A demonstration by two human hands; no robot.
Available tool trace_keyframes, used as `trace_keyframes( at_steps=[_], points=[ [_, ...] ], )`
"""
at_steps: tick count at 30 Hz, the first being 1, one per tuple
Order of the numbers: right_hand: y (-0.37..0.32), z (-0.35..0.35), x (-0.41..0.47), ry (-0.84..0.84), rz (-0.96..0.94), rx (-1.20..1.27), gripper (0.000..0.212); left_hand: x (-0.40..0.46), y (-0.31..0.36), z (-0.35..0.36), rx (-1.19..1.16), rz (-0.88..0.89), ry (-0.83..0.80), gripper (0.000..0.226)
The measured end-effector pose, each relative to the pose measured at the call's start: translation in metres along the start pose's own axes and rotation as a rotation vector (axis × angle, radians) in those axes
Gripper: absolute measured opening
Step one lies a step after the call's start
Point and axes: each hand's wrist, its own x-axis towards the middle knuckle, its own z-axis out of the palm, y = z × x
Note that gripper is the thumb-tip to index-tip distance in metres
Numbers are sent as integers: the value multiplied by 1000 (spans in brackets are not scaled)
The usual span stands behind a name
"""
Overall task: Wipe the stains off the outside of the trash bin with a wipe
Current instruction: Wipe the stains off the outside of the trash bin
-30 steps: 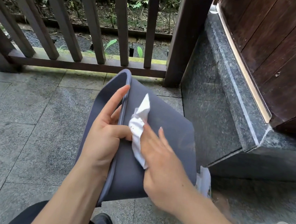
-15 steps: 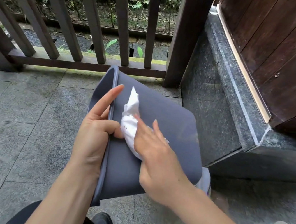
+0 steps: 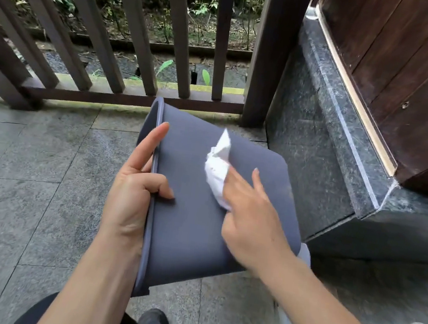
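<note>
Two hands on trash bin [image 3: 188, 221], wipe [image 3: 216, 171] under right fingers [image 3: 242, 184]

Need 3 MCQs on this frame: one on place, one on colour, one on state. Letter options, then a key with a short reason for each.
1. Where is the white wipe?
A. On the floor tiles
B. Pressed on the outer wall of the trash bin
C. Draped over the railing

2. What colour is the trash bin?
A. Dark grey-blue
B. Red
C. White

3. What is the left hand doing?
A. Hanging free, clear of the bin
B. Holding a second wipe
C. Gripping the bin's rim, thumb on the outer wall

Key:
1 B: the right hand pins the wipe to the bin's side with its fingers.
2 A: the whole wall and rim read dark grey-blue.
3 C: the rim runs through the left hand, with the thumb lying on the outer wall and the index finger stretched along the rim.
</note>
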Motion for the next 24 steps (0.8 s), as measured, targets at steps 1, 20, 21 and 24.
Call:
trace_keyframes(
  at_steps=[1,20,21,24],
  points=[
    [14,-10,8,20,160,-6,83,1,-1,0,-2,1,-4,96],
    [99,-35,13,-54,635,87,54,-6,8,-12,12,27,-68,100],
    [97,-36,13,-55,632,91,57,-6,9,-14,10,32,-67,100],
    [57,-30,10,-2,437,54,76,-5,12,-18,-7,34,-39,99]
  ],
)
